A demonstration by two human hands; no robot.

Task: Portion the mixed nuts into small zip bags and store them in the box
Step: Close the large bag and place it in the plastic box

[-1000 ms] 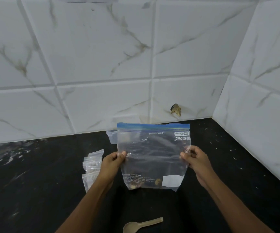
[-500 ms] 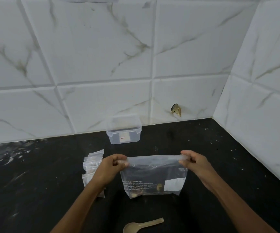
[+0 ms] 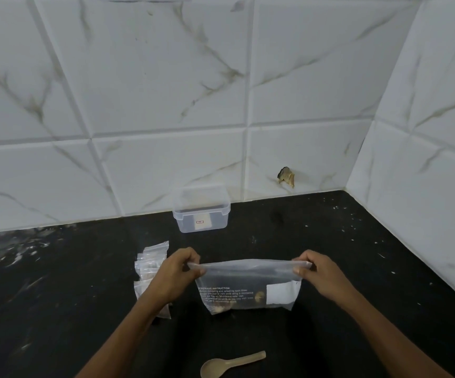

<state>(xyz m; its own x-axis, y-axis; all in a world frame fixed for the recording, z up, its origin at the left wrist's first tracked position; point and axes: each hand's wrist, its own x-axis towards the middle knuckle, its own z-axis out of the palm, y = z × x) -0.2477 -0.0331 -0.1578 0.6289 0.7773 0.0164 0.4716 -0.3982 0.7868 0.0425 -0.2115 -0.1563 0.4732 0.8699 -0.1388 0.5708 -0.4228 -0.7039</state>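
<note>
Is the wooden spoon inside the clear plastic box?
No, the wooden spoon lies on the black counter near the camera, apart from the clear plastic box by the wall.

Looking forward and down from head height, facing a corner where two white marble-tiled walls [image 3: 166, 91] are meeting. Sitting close over the black tabletop [image 3: 43, 309], with both forearms entering from the bottom edge and the hands, left [image 3: 176, 271] and right [image 3: 317, 271], landing just below the centre. Taking in a wide angle, bending the tile lines toward the edges. Reaching as far as the clear box [image 3: 201, 214] against the back wall, and cutting off a spoon [image 3: 232, 364] near the bottom edge. Working as a single view, sharing nothing with another.
</note>
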